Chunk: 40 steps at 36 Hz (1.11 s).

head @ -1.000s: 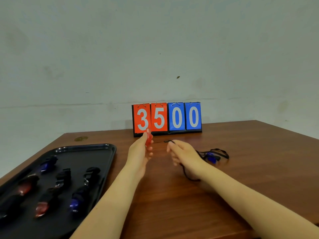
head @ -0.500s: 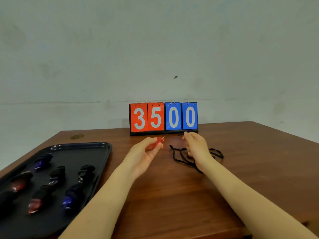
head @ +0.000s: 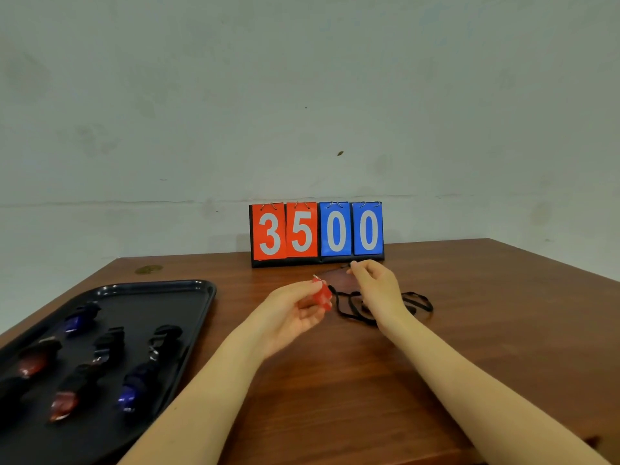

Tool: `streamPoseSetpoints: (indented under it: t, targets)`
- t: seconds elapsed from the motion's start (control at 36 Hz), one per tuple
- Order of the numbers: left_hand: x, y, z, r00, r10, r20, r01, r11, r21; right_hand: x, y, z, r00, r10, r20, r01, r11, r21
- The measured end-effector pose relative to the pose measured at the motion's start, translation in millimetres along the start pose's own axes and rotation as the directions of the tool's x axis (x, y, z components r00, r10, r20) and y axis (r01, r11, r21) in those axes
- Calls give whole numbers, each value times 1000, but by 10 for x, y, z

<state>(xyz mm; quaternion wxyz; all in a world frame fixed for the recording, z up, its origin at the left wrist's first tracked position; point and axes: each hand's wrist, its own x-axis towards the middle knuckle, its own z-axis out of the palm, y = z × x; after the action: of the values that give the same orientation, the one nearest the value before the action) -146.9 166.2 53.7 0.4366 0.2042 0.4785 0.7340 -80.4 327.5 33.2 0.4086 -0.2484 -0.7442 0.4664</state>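
Tray [head: 201, 286]: black, at the table's left edge, well apart from both hands.
Tray whistles [head: 129, 396]: red, blue and black ones lie on the tray in loose rows; the details are blurred.
Left hand [head: 292, 313]: palm up, fingers curled, gripping the red whistle.
Red whistle [head: 322, 294]: held above the table at the left fingertips, just beside the cord's loops.
Scoreboard [head: 317, 233]: stands upright by the wall and reads 3500.
Black cord [head: 352, 310]: lies in loops on the table under the right wrist, with one strand leading up to the right fingertips.
Right hand [head: 379, 290]: thumb and fingers pinch the cord's end just in front of the scoreboard.
Table [head: 469, 330]: brown wood.
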Motion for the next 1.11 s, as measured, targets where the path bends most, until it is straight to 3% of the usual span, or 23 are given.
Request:
streamPoseSetpoints:
  t: [0.25, 0.36, 0.53, 0.72, 0.83, 0.92, 1.11]
  targets:
    - [111, 10, -89, 969, 209, -131, -227, 963, -143, -94, 13, 64, 974, -124, 187, 149, 980, -129]
    - [172, -15, -148, 941, 260, -218, -293, 946, -136, -173, 23, 98, 903, -217, 372, 343, 885, -316]
    - [209, -63, -189, 900, 300, -316, -307, 951, 29, -266, 19, 173, 800, -294, 523, 511, 792, -335]
    - [249, -75, -201, 863, 345, -370, -252, 927, 278, -312, -19, 163, 769, -303, 562, 544, 772, -329]
    - [240, -115, -237, 819, 478, -316, -238, 785, 572, -334, -40, 186, 751, -325, 575, 558, 777, -290]
    - [225, -130, -241, 818, 516, -257, -203, 675, 709, -332, -59, 182, 773, -337, 538, 522, 819, -237]
    - [233, -114, -234, 830, 518, -205, -177, 594, 785, -282, -121, 99, 857, -321, 403, 414, 895, -167]
